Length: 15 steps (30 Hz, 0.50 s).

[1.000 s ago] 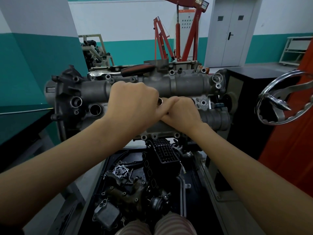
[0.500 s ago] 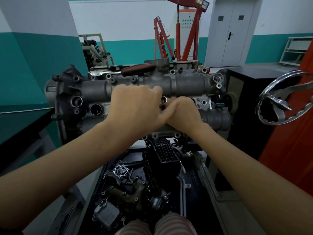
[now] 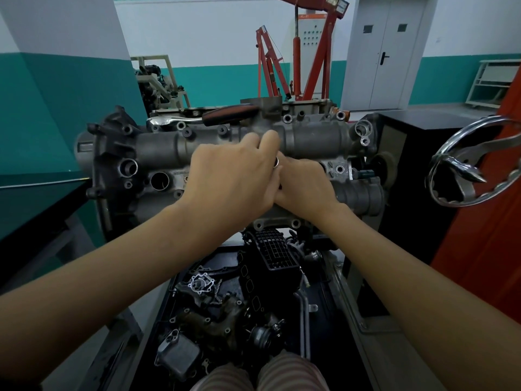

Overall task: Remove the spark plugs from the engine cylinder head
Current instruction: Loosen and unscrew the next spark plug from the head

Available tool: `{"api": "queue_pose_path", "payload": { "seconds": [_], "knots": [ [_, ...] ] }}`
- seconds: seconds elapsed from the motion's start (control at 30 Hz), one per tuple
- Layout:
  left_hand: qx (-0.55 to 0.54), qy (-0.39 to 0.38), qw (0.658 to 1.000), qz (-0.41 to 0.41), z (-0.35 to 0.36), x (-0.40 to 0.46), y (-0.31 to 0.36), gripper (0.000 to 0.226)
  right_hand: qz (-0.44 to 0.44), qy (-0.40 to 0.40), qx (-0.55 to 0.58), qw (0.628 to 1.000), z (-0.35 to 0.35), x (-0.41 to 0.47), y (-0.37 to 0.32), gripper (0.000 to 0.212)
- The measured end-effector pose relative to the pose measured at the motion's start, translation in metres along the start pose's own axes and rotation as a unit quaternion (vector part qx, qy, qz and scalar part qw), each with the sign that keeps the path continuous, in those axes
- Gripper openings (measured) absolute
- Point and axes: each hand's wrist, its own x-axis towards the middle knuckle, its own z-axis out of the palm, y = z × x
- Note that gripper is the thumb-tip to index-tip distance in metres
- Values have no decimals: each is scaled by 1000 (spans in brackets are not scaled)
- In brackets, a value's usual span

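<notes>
Cylinder head (image 3: 310, 139) sits dead centre on its stand. My left hand (image 3: 231, 179) and right hand (image 3: 306, 184) both pinch a small metal socket (image 3: 276, 162) over a plug well. If it slips, it drops into the parts tray (image 3: 332, 277) at 6 o'clock. The ratchet (image 3: 205, 117) lies at 12; the plug itself is hidden.

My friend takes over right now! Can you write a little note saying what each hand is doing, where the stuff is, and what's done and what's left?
Left hand: on the cylinder head, fingers curled round a small shiny metal socket.
Right hand: tucked close beside it, fingers hidden, so its grip cannot be told.
Ratchet: lying loose on top of the head, behind the hands.
Done: no removed spark plug is in sight.
Left: work the plug out of this hole, then the others.
</notes>
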Motion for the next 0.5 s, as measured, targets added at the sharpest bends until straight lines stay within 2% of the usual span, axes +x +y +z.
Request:
{"api": "queue_pose_path", "payload": {
  "seconds": [0.1,0.17,0.27,0.33,0.5],
  "knots": [
    [28,-11,999,-15,2,4,-1,45,-3,-1,18,1000,0,0,5,34],
    [25,-4,1000,-17,-1,4,-2,52,-6,13,15,1000,0,-1,3,35],
    [0,4,1000,13,-3,0,1,39,-3,41,3,999,0,-1,0,41],
    [-3,1,1000,14,1,0,0,30,-1,16,1,1000,1,0,-1,39],
    [21,-9,1000,-9,2,4,-4,53,2,22,27,999,2,-2,3,34]
  ]
}}
